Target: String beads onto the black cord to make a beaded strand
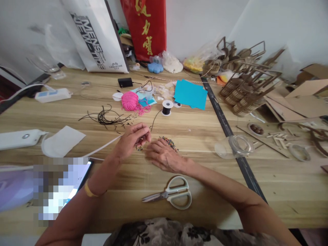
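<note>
The white bag (96,39) reads "MENS NEW-TIDE"; the red bag (156,32) bears gold characters (147,26). The left hand (133,139) curls, its grip unclear; the right hand (165,156), palm-down, grip hidden, partly covers multicoloured beads (171,142) on the table (202,124).

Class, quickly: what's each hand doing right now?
Left hand: curled, a small item beneath; grip cannot be told.
Right hand: palm down beside bead pile; fingertips blurred, grip cannot be told.
</note>
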Motion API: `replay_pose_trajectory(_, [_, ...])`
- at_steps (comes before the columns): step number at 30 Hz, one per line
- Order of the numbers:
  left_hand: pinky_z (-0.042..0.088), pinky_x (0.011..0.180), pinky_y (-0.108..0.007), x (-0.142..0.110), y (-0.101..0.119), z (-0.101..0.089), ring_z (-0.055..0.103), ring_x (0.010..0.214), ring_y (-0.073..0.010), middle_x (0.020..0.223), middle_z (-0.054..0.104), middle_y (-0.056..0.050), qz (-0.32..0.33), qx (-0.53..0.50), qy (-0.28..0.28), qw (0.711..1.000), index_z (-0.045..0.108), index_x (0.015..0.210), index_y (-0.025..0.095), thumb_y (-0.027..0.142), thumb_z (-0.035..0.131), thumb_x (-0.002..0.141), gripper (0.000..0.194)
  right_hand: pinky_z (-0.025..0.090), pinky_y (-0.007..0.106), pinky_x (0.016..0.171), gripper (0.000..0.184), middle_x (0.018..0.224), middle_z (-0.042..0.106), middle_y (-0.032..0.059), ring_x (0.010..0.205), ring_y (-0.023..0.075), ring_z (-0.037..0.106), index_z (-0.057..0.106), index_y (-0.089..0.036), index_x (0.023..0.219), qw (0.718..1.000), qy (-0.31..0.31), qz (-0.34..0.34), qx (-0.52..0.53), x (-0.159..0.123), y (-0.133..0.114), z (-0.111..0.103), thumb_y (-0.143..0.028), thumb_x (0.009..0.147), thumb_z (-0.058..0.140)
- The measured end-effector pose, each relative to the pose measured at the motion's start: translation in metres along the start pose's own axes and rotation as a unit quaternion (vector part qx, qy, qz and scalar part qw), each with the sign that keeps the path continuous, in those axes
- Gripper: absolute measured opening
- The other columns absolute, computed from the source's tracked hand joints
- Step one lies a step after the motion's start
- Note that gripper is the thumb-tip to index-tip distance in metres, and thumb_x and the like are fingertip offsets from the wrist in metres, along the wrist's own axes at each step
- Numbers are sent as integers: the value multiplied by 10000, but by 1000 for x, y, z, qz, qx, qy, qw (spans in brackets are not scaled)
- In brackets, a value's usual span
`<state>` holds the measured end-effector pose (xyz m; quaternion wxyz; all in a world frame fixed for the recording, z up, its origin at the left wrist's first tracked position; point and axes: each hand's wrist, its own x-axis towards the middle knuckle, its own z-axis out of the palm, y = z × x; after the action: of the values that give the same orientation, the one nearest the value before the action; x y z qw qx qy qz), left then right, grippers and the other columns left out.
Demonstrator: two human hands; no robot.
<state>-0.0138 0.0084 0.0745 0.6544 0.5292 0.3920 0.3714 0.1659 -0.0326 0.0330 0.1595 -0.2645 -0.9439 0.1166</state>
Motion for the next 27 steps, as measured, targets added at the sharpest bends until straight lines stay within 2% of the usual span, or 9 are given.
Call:
replay_pose_trajectory(5, [286, 429, -167, -8, 0, 7, 427, 484, -50, 650, 574, 6, -22, 69, -75, 995, 531, 722, 137, 353, 528, 858, 255, 268, 524, 1036, 345, 1204, 530, 146, 1191, 287, 402, 544, -129, 1150, 997, -50, -19, -60, 16, -12, 11, -384, 934, 458])
replay_pose_trajectory(8, [302, 428, -172, -8, -2, 10, 430, 482, -59, 600, 540, 17, -27, 111, -89, 989, 532, 699, 137, 376, 532, 844, 279, 338, 517, 983, 454, 1143, 560, 190, 1134, 308, 461, 524, -75, 1151, 993, -65, -5, -96, 28, -13, 26, -460, 924, 445])
replay_pose_trajectory(10, [334, 447, -176, -6, -6, 11, 450, 498, -70, 584, 535, 19, -23, 139, -78, 987, 535, 695, 140, 373, 531, 837, 274, 357, 535, 965, 501, 1120, 584, 203, 1102, 323, 491, 523, -60, 1151, 991, -61, 15, -120, 34, -12, 38, -494, 924, 420])
replay_pose_trajectory(13, [384, 512, -182, -4, -14, 12, 472, 538, -72, 620, 557, 15, 6, 177, -37, 984, 539, 711, 142, 338, 523, 845, 238, 311, 567, 1016, 613, 1271, 513, 232, 1199, 347, 441, 460, -49, 1250, 988, -38, 47, -144, 37, -12, 50, -551, 902, 422])
replay_pose_trajectory(16, [392, 530, -187, -4, -22, 12, 473, 545, -73, 638, 561, 14, 29, 199, -18, 979, 536, 720, 144, 322, 518, 851, 222, 255, 559, 1072, 674, 1360, 449, 207, 1280, 342, 372, 419, -93, 1305, 989, -18, 49, -139, 28, -18, 49, -605, 868, 441])
replay_pose_trajectory(20, [383, 508, -188, -4, -28, 7, 458, 510, -75, 577, 535, 23, 18, 178, -42, 983, 524, 720, 145, 347, 514, 850, 241, 279, 528, 1071, 620, 1328, 476, 179, 1276, 323, 378, 407, -121, 1315, 992, -12, 5, -122, 3, -33, 26, -557, 879, 472])
replay_pose_trajectory(23, [334, 448, -173, -3, -31, 2, 410, 443, -61, 521, 522, 31, -30, 171, -116, 978, 520, 695, 143, 368, 527, 834, 264, 369, 421, 1017, 354, 1232, 540, 143, 1192, 257, 456, 488, -119, 1221, 995, -32, -47, -85, -20, -37, 7, -340, 947, 453])
replay_pose_trajectory(25, [334, 436, -166, -3, -34, -1, 415, 433, -61, 504, 526, 29, -54, 176, -172, 968, 533, 684, 142, 372, 542, 822, 268, 427, 364, 933, 205, 1042, 608, 109, 1036, 207, 533, 555, -130, 1081, 998, -23, -33, -50, -37, -31, 0, -229, 957, 426])
replay_pose_trajectory(27, [356, 440, -161, -3, -38, -2, 450, 441, -68, 500, 535, 26, -63, 189, -204, 958, 545, 680, 144, 368, 559, 814, 262, 446, 352, 889, 158, 992, 607, 112, 972, 190, 540, 569, -136, 1006, 999, 26, 8, -20, -54, -20, -2, -193, 948, 434])
